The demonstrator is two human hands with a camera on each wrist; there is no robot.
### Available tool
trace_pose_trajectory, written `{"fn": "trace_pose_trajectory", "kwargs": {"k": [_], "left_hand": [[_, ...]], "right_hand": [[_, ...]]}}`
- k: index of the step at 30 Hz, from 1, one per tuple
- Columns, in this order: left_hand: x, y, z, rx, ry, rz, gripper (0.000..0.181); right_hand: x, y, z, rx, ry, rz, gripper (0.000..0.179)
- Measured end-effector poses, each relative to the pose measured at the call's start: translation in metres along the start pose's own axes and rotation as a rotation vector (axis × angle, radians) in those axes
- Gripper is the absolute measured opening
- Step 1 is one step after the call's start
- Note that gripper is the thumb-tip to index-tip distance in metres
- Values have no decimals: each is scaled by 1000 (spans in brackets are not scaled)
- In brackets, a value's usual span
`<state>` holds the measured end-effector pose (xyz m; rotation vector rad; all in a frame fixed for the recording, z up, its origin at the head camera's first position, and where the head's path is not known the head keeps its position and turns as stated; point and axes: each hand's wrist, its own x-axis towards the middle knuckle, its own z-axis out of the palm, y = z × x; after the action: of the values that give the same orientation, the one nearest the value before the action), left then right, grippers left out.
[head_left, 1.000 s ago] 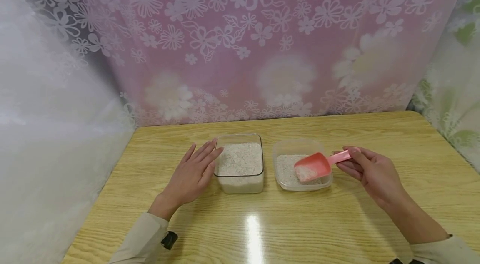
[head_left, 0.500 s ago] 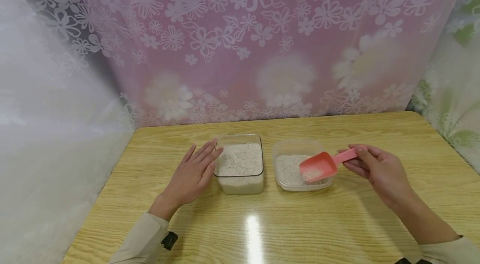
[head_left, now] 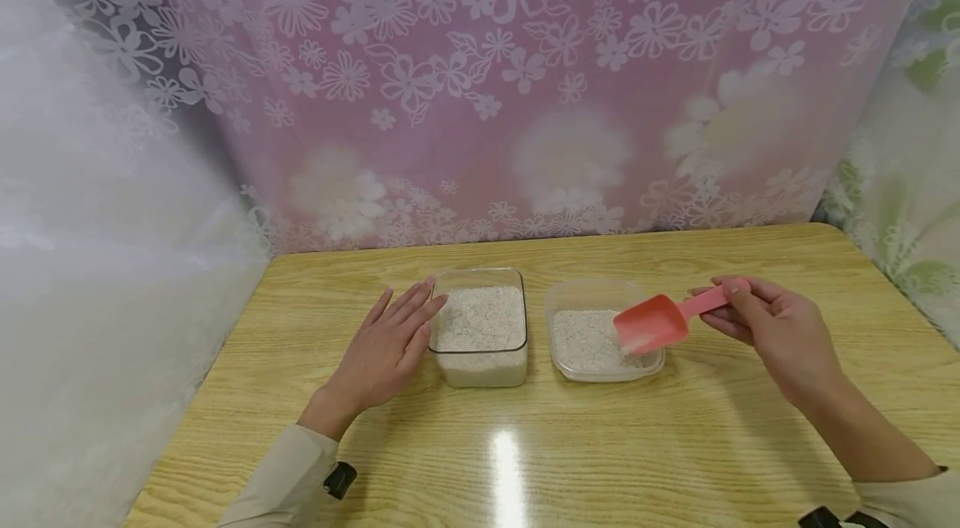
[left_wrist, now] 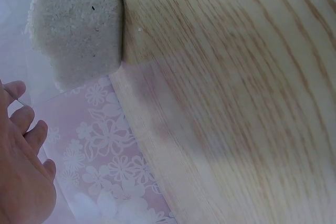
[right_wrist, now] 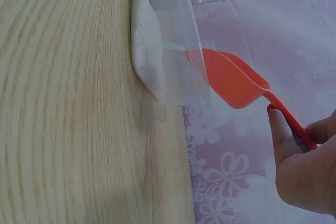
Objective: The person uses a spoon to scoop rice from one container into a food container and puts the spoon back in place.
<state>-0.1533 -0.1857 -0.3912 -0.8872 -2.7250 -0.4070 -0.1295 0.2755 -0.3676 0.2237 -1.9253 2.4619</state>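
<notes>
My right hand (head_left: 787,336) pinches the handle of a pink-red scoop (head_left: 651,323) between thumb and fingers. The scoop tilts down to the left over the right side of a translucent plastic tub (head_left: 596,376) of rice (head_left: 585,341), with some rice at its lip. In the right wrist view the scoop (right_wrist: 233,80) slopes down past the tub's rim. My left hand (head_left: 386,349) lies with straight fingers against the left rim of a clear, square container (head_left: 483,370), fuller of rice (head_left: 480,318). The left wrist view shows that hand (left_wrist: 23,166) beside the container's rice (left_wrist: 79,24).
Both containers stand side by side on a wood-grain table (head_left: 420,461), with a narrow gap between them. A pink flowered cloth (head_left: 480,112) hangs behind the table's back edge. Pale sheeting (head_left: 97,278) hangs at the left and a leaf-patterned cloth (head_left: 900,170) at the right.
My right hand has moved right and slightly up, drawing the scoop toward the tub's right side and tipping its lip further down; less rice shows in it. My left hand has stayed still.
</notes>
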Motion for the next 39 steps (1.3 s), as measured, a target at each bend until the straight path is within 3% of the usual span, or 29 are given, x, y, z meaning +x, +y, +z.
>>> {"fn": "trace_pose_trajectory", "kwargs": {"k": [6,13,21,24,29,33,39], "left_hand": [[0,1,-1,-1,2,-3,44],[0,1,-1,2,3,2,45],[0,-1,0,6,12,10,45],[0,-1,0,6,12,10,45],[-1,0,-1,5,-1,-2,45],[0,0,-2,2,-13,-6,45],[0,0,-2,6,-9,-4,45]], "right_hand": [[1,-2,1,-58,12,-49,24],[0,-7,10,-224,41,-152,29],[0,-10,20,-261,80,-247,25],[2,-11,22,-196,123,-234,23],[7,-12,31,39,158,-179,23],[11,-13,42,203,122,-147,23],[19,-13,63,354,32,-113,22]]}}
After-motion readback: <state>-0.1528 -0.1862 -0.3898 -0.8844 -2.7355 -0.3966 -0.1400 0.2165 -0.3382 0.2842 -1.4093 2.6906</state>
